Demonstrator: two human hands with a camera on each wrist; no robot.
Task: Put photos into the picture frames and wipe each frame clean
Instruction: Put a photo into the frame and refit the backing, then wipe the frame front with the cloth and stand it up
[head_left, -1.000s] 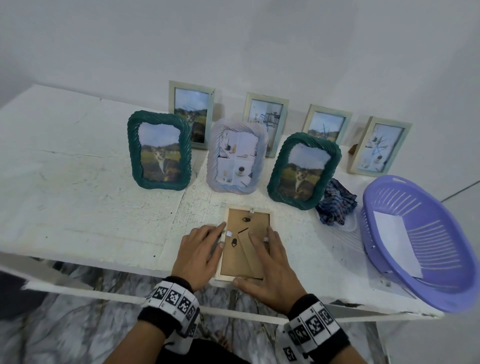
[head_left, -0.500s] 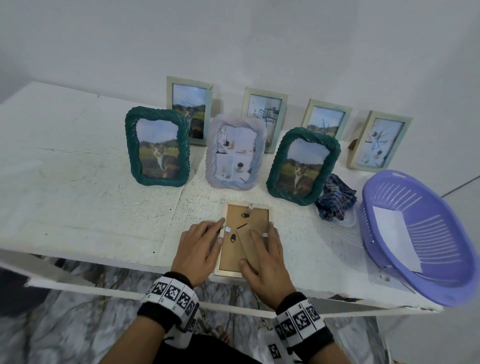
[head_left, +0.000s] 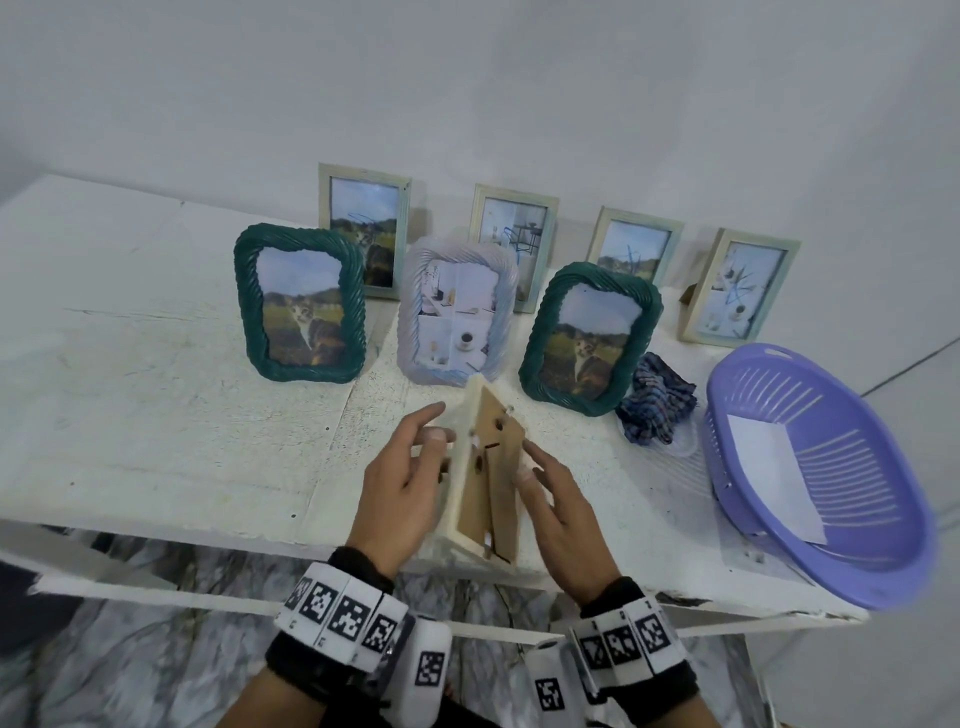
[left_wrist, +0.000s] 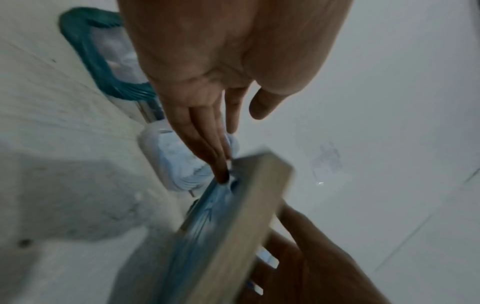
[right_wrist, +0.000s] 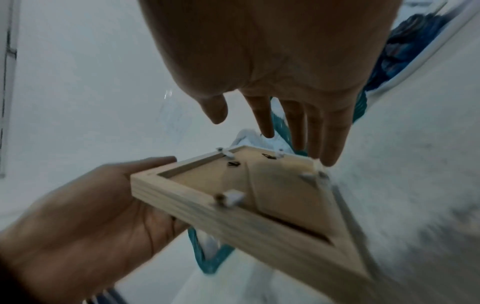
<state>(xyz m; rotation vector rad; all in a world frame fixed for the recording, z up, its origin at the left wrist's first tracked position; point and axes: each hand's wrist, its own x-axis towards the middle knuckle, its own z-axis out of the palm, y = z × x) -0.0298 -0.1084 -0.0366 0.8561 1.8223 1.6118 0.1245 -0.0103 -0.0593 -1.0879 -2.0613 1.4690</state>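
The frame (head_left: 483, 467) sits low centre in the head view, tipped up on its right long edge on the table (head_left: 156, 405), cardboard back facing right. The left hand (head_left: 402, 475) cups the glass side with straight, relaxed fingers, and the right hand (head_left: 553, 486) lies flat-fingered against the back and its fold-out stand, so it's propped between two palms, not pinched.

Looks like light, stiff wood, easy to move, but the front is probably glass and slick, so I'd hold it by the two long wooden edges and keep off the little turn clips (right_wrist: 230, 198) and the stand flap.

The cloth (head_left: 657, 410) is right of centre, next to the basket (head_left: 883, 561). No brand, label or readable writing anywhere; only coded squares on the wristbands (head_left: 343, 613).
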